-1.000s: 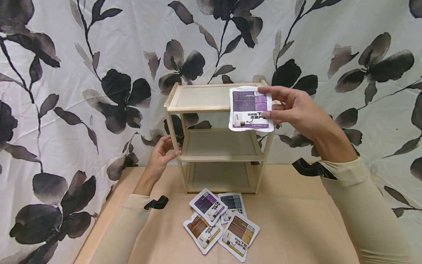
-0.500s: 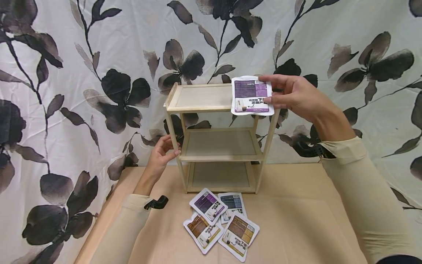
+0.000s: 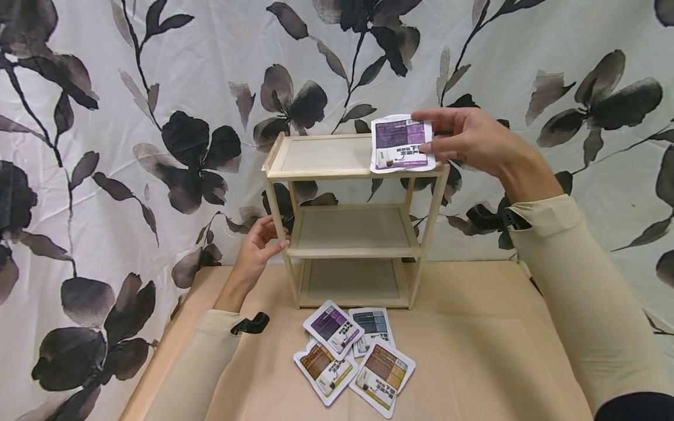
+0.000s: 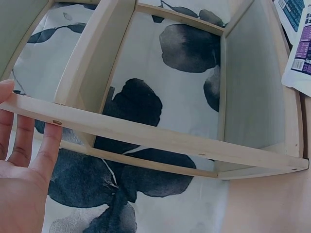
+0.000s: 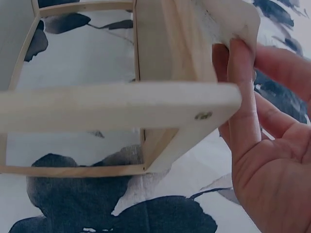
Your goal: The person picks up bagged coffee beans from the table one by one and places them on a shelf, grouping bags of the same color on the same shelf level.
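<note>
A small three-tier wooden shelf (image 3: 326, 156) stands on the table. At its left front post, my left hand (image 3: 255, 248) grips the wood between thumb and fingers; the left wrist view shows the fingers behind the post (image 4: 146, 133). My right hand (image 3: 474, 140) pinches a white-edged purple sachet (image 3: 400, 143) by its right side. In the head view the sachet overlaps the right part of the top tier. From the right wrist view, the sachet's pale underside (image 5: 231, 22) shows at the fingertips, close over the shelf's top corner.
Several flat sachets lie in a loose pile before the shelf: a purple one (image 3: 333, 329), a blue one (image 3: 372, 327) and brown ones, including a brown sachet (image 3: 383, 374). Behind everything hangs a floral cloth (image 3: 210, 76). The table (image 3: 474, 351) extends to the right.
My right hand has raised the purple sachet from in front of the shelf's top edge and moved it back over the top tier. The left hand and the pile have stayed put.
</note>
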The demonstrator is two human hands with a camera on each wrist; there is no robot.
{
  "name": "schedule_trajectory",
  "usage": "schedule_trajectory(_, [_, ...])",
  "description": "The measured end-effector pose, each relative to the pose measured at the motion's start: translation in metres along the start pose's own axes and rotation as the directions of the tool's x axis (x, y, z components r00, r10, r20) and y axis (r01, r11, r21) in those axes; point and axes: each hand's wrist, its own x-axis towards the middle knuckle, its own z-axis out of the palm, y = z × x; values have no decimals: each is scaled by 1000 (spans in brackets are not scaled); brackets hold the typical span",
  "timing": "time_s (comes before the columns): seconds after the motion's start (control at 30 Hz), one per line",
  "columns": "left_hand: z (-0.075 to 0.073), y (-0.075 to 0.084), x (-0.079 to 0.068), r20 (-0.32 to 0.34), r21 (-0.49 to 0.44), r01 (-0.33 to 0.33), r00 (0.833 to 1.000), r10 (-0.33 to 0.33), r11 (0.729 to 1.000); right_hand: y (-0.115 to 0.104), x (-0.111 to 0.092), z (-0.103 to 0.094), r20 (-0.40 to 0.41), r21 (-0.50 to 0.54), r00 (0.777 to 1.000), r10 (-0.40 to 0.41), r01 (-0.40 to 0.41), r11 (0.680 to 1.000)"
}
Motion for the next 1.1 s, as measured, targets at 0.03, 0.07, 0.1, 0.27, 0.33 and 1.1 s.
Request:
schedule_trajectory(0.03, [0, 0, 0, -2, -1, -1, 1000, 1, 1000, 0, 3, -1, 2, -7, 1000, 10, -10, 1000])
schedule_trajectory(0.07, [0, -1, 0, -3, -4, -2, 1000, 2, 1000, 0, 5, -2, 3, -17, 1000, 21, -21, 1000])
schedule_trajectory(0.1, [0, -1, 1, -4, -4, -1, 1000, 1, 1000, 0, 8, -4, 3, -18, 999, 37, -37, 999])
schedule_trajectory(0.27, [-1, -2, 1, -4, -4, -8, 1000, 8, 1000, 1, 20, -6, -2, -55, 996, 85, -85, 995])
schedule_trajectory(0.33, [0, -2, 1, -5, -4, -11, 1000, 11, 1000, 1, 24, -7, 0, -78, 995, 102, -102, 992])
schedule_trajectory(1.1, [1, -2, 1, -12, 9, 2, 1000, -2, 1000, -4, 33, -4, -130, -438, 979, 155, -197, 877])
